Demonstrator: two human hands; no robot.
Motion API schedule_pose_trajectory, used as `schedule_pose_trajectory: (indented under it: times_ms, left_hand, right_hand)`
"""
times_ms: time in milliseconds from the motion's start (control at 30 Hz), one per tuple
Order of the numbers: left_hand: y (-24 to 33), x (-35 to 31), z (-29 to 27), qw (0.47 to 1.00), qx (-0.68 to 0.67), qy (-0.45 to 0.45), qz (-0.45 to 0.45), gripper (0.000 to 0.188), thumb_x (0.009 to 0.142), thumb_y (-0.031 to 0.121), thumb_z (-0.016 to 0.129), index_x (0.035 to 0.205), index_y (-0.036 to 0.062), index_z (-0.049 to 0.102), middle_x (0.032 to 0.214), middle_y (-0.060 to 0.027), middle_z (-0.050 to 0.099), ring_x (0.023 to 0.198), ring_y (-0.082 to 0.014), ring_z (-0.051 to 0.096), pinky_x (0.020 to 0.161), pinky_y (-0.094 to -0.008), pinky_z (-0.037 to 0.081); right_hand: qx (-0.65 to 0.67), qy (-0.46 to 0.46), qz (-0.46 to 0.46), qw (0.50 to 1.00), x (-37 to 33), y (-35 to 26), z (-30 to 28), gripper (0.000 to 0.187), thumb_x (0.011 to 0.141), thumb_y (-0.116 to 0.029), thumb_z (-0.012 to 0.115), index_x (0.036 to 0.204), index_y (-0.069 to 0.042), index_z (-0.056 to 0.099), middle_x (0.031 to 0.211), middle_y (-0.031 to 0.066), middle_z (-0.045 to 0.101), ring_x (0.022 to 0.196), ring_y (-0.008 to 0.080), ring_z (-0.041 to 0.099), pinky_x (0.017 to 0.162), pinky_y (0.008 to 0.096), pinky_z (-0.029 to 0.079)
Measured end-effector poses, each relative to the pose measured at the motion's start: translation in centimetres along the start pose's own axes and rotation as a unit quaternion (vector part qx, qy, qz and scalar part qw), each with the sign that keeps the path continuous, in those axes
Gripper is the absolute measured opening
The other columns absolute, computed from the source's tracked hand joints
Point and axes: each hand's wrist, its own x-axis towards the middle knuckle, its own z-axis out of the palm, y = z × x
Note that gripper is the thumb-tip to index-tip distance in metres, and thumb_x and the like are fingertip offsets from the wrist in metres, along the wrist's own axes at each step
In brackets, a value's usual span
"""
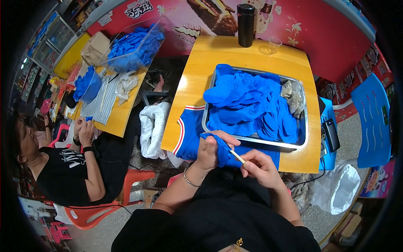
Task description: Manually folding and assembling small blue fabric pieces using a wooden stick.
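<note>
Most of the yellow tabletop (300, 161) is taken up by a metal tray (306, 126) heaped with blue fabric pieces (243, 96), with bare wood left along the far and right edges and the near-left part covered by a blue garment (191, 130). Just in front of the tray's near rim, above the garment, a small blue fabric piece (222, 152) is gripped in the curled left hand (208, 151). A pale thin stick (237, 157), slanted up-left against that piece, is pinched between thumb and fingers by the right hand (261, 167), both forearms being angled inward.
</note>
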Motion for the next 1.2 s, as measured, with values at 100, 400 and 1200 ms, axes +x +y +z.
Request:
schedule_pose_trajectory:
  times_ms: [100, 400, 1200]
  left_hand:
    - [-0.2, -0.1, -0.1, 0.996, -0.063, -0.054, -0.021, 0.069, 0.084, 0.061, 0.039, 0.085, -0.0033, 0.064, 0.073, -0.0077, 0.06, 0.064, -0.0107, 0.054, 0.058, -0.021, 0.042]
    - [-0.2, 0.8, -0.6, 0.996, 0.078, 0.007, 0.049, 0.057, 0.087, 0.048, 0.049, 0.111, -0.0037, 0.054, 0.094, -0.0077, 0.057, 0.081, -0.0095, 0.053, 0.071, -0.0229, 0.042]
    - [1.4, 3.1, 1.5, 0.993, -0.097, -0.029, 0.067, 0.035, 0.087, 0.04, 0.052, 0.08, 0.0058, 0.048, 0.072, -0.0018, 0.04, 0.062, -0.0118, 0.039, 0.058, -0.0268, 0.032]
  right_hand:
    - [0.186, -0.068, 0.133, 0.971, -0.3, 0.0, -0.2, 0.018, 0.089, -0.012, 0.051, 0.103, 0.0, 0.053, 0.07, 0.0038, 0.055, 0.061, 0.0059, 0.05, 0.053, 0.0177, 0.036]
    - [0.052, 0.047, 0.006, 0.998, 0.0, 0.1, 0.6, 0.017, 0.09, -0.008, 0.048, 0.103, 0.002, 0.054, 0.076, 0.0043, 0.055, 0.067, 0.0084, 0.053, 0.06, 0.0212, 0.041]
    - [0.017, 0.075, -0.033, 0.996, 0.2, 1.2, 0.7, 0.018, 0.088, -0.007, 0.05, 0.104, 0.0, 0.055, 0.073, 0.0056, 0.057, 0.061, 0.0082, 0.053, 0.054, 0.0193, 0.041]
